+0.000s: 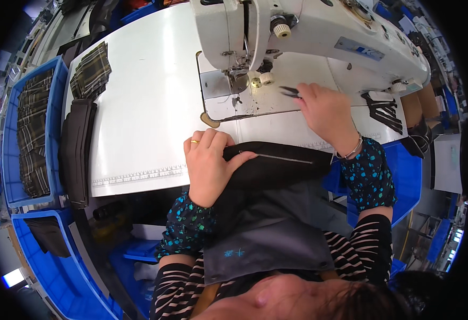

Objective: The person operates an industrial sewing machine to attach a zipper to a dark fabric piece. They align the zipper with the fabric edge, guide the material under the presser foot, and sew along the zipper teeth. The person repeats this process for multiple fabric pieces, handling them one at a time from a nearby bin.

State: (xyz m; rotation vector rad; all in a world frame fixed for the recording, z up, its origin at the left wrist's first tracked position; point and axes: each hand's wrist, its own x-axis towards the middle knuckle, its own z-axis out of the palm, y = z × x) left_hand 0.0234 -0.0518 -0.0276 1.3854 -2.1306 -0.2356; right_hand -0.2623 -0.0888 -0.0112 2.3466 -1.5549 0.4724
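Observation:
My left hand (208, 162) grips the left end of a black fabric piece (287, 173) at the front edge of the white table, its thumb on top. A zipper (284, 158) runs across that fabric, from beside my thumb toward the right. Up and to the right, my right hand (325, 111) is closed around small dark thread snips (289, 92). Their two pointed tips face left and look slightly blurred. The snips are over the machine bed, to the right of the sewing machine's needle area (237, 74), apart from the fabric.
A white sewing machine (319, 26) spans the back right. Plaid fabric pieces (91, 70) and a stack of dark fabric strips (78, 152) lie along the left. Beside them stands a blue bin (59, 133) of plaid pieces. Black-and-white strips (384, 113) lie at the right.

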